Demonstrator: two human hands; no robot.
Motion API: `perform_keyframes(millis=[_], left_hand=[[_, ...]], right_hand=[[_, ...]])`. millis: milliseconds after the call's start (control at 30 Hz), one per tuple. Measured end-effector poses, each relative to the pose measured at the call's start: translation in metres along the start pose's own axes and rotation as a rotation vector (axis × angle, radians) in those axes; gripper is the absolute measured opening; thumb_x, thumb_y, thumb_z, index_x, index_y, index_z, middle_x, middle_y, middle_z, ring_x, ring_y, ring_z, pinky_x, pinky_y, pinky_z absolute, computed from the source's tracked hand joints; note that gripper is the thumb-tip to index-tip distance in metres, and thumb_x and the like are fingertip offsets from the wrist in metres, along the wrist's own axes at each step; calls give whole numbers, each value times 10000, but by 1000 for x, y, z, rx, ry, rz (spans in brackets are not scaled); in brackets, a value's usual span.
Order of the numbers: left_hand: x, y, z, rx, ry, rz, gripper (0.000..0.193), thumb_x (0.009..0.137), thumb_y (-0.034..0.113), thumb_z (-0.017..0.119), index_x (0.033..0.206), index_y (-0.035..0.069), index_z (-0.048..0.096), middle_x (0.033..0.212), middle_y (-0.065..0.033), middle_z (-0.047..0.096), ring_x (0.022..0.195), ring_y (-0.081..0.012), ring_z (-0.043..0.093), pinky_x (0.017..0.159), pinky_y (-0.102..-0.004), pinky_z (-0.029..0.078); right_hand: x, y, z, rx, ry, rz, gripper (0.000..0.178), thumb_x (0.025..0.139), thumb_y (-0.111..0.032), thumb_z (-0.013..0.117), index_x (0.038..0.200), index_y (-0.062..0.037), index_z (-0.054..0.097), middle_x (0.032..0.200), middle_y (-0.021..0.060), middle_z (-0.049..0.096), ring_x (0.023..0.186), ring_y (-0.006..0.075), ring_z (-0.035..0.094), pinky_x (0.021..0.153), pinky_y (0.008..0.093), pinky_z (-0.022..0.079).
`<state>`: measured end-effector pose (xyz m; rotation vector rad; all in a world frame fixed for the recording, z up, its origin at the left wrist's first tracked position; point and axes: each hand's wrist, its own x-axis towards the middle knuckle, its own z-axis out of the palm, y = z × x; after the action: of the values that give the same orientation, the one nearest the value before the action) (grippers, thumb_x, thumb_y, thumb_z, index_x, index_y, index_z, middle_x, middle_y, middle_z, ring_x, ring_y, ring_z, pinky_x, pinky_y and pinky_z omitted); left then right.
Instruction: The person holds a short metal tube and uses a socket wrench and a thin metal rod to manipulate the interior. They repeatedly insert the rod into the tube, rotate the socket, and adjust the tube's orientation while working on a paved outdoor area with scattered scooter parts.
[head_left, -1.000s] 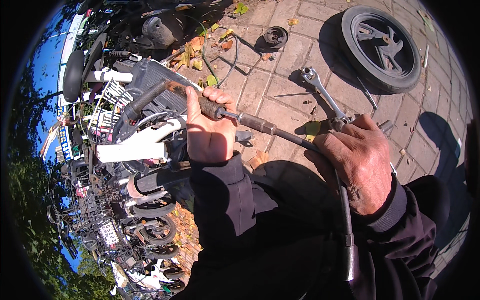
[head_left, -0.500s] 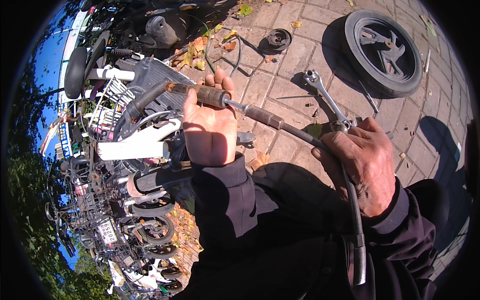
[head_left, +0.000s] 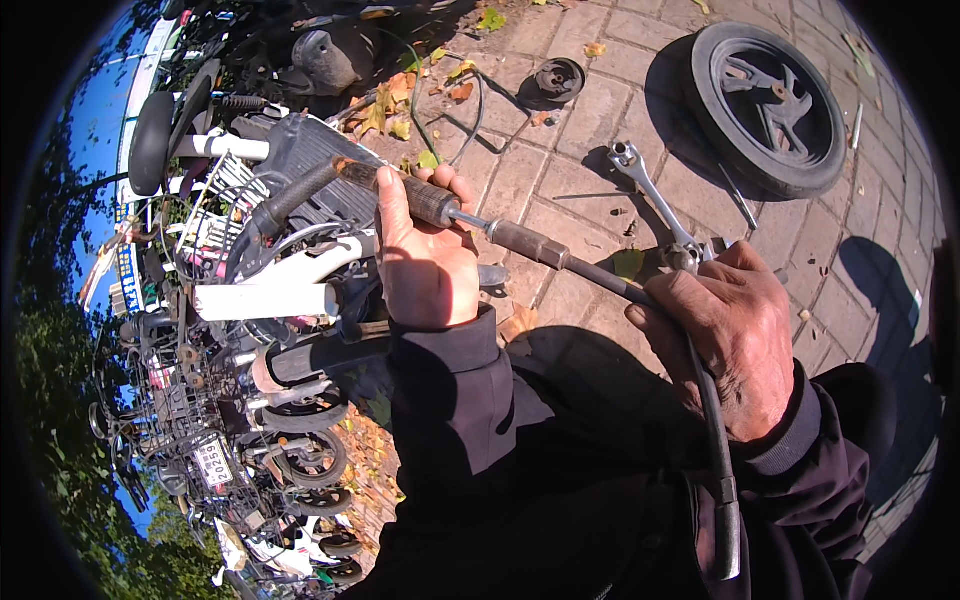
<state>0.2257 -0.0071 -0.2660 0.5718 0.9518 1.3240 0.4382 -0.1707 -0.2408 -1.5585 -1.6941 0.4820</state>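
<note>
My left hand [head_left: 430,265] is closed around a worn brown ribbed cylinder [head_left: 425,198], thumb along its near side and fingertips curled at the far side. From the cylinder's end a thin bright rod [head_left: 468,218] runs into a metal sleeve with a hex fitting [head_left: 530,243]. Beyond the sleeve, a long dark bar or hose [head_left: 610,280] bends through my right hand [head_left: 735,340], which is closed on it, and hangs down past my sleeve. A shiny wrench [head_left: 655,200] has its lower end against my right fingers; whether they grip it too is unclear.
A spoked black wheel [head_left: 765,110] lies on the brick paving at upper right, with a thin rod [head_left: 735,195] beside it. A small round dark part [head_left: 558,80] and a cable [head_left: 478,115] lie farther off. Scooters and bikes [head_left: 270,290] crowd the left side.
The fingers of my left hand have curled in, and its thumb now lies along the cylinder. The cylinder and bar have shifted slightly downward; my right hand has barely moved.
</note>
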Motion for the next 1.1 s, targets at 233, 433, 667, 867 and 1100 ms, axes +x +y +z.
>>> perform_keyframes(millis=[233, 433, 667, 867, 1100], left_hand=[[-6, 2, 2, 74, 29, -35, 389, 953, 329, 737, 1148, 36, 570, 1011, -65, 616, 957, -188, 655, 817, -329, 576], [-6, 0, 7, 33, 25, -1, 371, 1002, 313, 672, 1184, 21, 533, 1062, -77, 565, 1024, -232, 650, 929, -385, 574], [-11, -5, 14, -112, -49, -101, 291, 1043, 233, 586, 1164, -13, 485, 1127, -114, 529, 1141, -293, 599, 1072, -472, 501], [-19, -6, 15, -251, -75, -439, 244, 1033, 128, 505, 1171, -60, 431, 1095, -178, 549, 1140, -334, 598, 1055, -460, 514], [-17, -8, 16, -248, -3, -378, 193, 990, 173, 588, 1028, 1, 507, 970, -116, 572, 924, -261, 596, 907, -403, 532]], right_hand=[[-1, -1, -1, 138, -109, 170, 291, 932, -296, 723, 851, -24, 658, 633, 112, 537, 614, 303, 492, 717, 426, 430], [-2, -3, 1, 71, -53, 174, 213, 865, -172, 764, 755, -69, 612, 532, 89, 514, 508, 311, 526, 673, 400, 440], [-1, 2, 9, -19, 52, -7, 229, 782, -110, 791, 765, -85, 564, 570, 63, 521, 552, 264, 558, 647, 387, 408], [-1, 1, 8, -118, 7, -40, 258, 781, -144, 781, 758, -88, 531, 588, 51, 521, 575, 252, 572, 647, 380, 409], [-2, 2, 10, -74, 23, -61, 258, 771, -141, 772, 748, -86, 521, 584, 48, 510, 568, 251, 562, 642, 381, 411]])
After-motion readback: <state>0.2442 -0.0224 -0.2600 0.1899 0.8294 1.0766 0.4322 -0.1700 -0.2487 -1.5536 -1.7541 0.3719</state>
